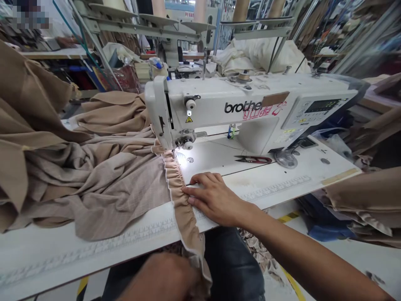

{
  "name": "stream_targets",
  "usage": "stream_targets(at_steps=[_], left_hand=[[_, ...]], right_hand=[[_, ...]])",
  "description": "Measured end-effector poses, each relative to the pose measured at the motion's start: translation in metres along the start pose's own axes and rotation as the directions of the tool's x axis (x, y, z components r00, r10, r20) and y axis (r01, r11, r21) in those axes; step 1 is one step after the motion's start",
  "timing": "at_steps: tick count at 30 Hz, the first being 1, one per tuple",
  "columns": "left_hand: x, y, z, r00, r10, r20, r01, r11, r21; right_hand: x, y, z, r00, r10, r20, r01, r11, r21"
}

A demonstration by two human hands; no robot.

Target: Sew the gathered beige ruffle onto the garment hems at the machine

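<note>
Right hand (216,200) flat, released, fingers spread, pressing gathered beige ruffle (179,196) onto sewing desk (269,188), even light pressure keeping folds regular up to presser foot (176,147). Left hand (159,278) low at bottom centre, beside ruffle's near end; grip cannot be told. Ruffle runs from needle toward bottom centre.

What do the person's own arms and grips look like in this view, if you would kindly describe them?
The right forearm is bare, with no sleeve, band or watch in view. The right grip wears no glove or ring. The left grip is blurred and cut off by the lower edge of the view, but it also looks bare, with no glove or sleeve visible.
</note>
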State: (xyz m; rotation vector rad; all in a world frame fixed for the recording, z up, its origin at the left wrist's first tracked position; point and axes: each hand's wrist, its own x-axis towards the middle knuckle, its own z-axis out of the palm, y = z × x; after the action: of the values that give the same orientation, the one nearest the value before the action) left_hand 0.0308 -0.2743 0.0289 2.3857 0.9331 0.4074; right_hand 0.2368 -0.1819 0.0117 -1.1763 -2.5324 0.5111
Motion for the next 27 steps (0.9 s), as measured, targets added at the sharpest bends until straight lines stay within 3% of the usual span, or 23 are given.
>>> stream_targets(at_steps=[1, 4, 7, 10, 15, 23, 27], left_hand=[[0.010, -0.007, -0.015, 1.000, -0.009, -0.017, 0.009, 1.000, 0.017], [0.044, -0.046, -0.046, 0.951, -0.048, -0.306, 0.138, 0.951, 0.277], [0.067, -0.096, -0.046, 0.952, -0.032, -0.304, 0.178, 0.867, 0.465], [0.067, -0.125, -0.034, 0.965, -0.014, -0.263, 0.155, 0.838, 0.523], [0.059, -0.125, -0.029, 0.970, 0.061, -0.236, 0.102, 0.778, 0.619], [0.079, -0.145, -0.041, 0.964, 0.085, -0.252, 0.102, 0.759, 0.644], [0.078, -0.139, -0.044, 0.955, 0.152, -0.254, 0.055, 0.751, 0.658]], right_hand=[[0.000, 0.000, 0.001, 1.000, -0.007, 0.001, 0.007, 1.000, -0.014], [0.001, -0.002, 0.001, 1.000, -0.023, 0.000, 0.023, 0.999, -0.032], [0.001, -0.003, 0.001, 0.999, -0.033, -0.002, 0.033, 0.999, -0.024], [0.001, -0.003, 0.001, 0.999, -0.051, -0.013, 0.051, 0.998, -0.028], [0.002, 0.001, 0.002, 0.998, -0.060, -0.010, 0.059, 0.996, -0.061], [0.021, 0.009, 0.002, 0.999, -0.026, -0.023, 0.024, 0.996, -0.081], [0.025, 0.009, 0.002, 0.999, -0.034, -0.009, 0.033, 0.996, -0.078]])
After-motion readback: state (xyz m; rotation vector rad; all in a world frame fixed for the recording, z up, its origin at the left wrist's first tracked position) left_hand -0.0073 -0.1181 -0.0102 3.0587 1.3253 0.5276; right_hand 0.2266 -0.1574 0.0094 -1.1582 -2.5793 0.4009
